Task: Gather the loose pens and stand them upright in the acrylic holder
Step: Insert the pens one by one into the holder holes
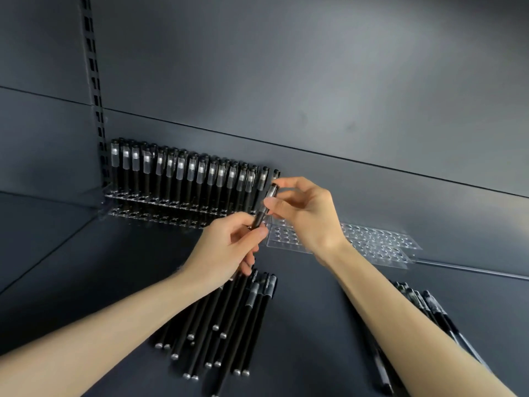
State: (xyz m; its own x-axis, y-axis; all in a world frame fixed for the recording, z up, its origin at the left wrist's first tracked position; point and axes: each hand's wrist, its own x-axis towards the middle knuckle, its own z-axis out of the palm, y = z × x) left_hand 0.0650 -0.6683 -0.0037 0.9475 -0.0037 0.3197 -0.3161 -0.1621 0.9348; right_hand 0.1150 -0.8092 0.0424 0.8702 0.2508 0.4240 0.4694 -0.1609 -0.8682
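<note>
Holding one black pen between them, both hands meet near the middle of the view, the pen tilted with its clear cap toward 1 o'clock. The left hand pinches the lower barrel between thumb and curled fingers; the right hand pinches the cap end with thumb and fingertips. Whether the left palm also covers more pens is hard to tell.

The acrylic holder stands at 10 o'clock from the hands, against the back wall, with a long row of upright pens filling its rear holes and the front holes open. The held pen's cap is just beside the right end of that row.

A pile of loose pens lies flat on the shelf at 6 o'clock, under the left wrist. A second pile lies at 4 o'clock, beside the right forearm. Flat clear plates with holes lie at 3 o'clock.
</note>
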